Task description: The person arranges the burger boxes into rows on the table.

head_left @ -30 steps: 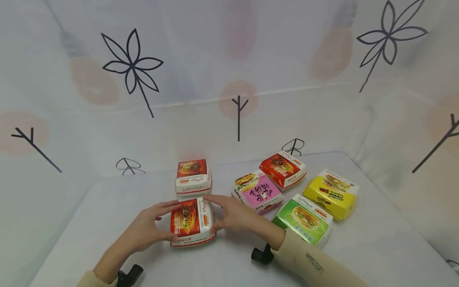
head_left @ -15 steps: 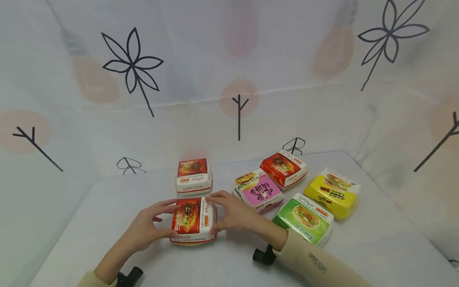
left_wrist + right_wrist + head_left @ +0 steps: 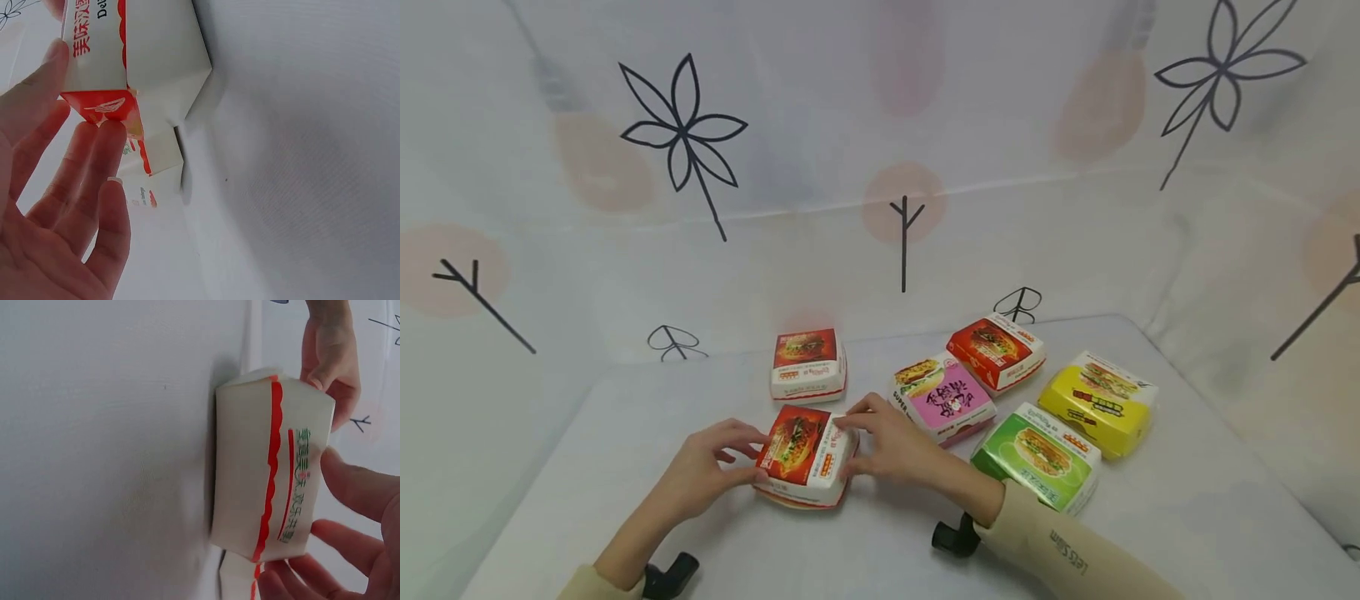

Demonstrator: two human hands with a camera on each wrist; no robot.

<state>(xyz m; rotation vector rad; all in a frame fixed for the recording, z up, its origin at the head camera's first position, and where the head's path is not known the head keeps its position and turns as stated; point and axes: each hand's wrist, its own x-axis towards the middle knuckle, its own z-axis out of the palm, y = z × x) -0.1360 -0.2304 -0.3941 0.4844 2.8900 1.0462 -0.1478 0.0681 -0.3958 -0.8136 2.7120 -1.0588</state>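
A red-and-white hamburger box (image 3: 797, 450) sits near the middle of the white table, slightly turned. My left hand (image 3: 711, 462) holds its left side, thumb toward the front and fingers farther back. On the opposite side, my right hand (image 3: 895, 442) grips the box with thumb and fingers. The left wrist view shows the thumb on the box's edge (image 3: 97, 47) and fingertips against its red end. In the right wrist view the box's white side (image 3: 250, 469) faces the camera. Just behind stands a second red-and-white hamburger box (image 3: 808, 371).
Right of the hands are a pink burger box (image 3: 943, 402), a red burger box (image 3: 996, 354), a green burger box (image 3: 1037, 458) and a yellow burger box (image 3: 1097, 404). The green one lies close to my right forearm. A patterned white cloth (image 3: 820, 275) hangs behind the table (image 3: 820, 558).
Between my hands, the hamburger box has turned clockwise as seen from above and shifted slightly toward the back. Both hands have moved with it. The other boxes have stayed put.
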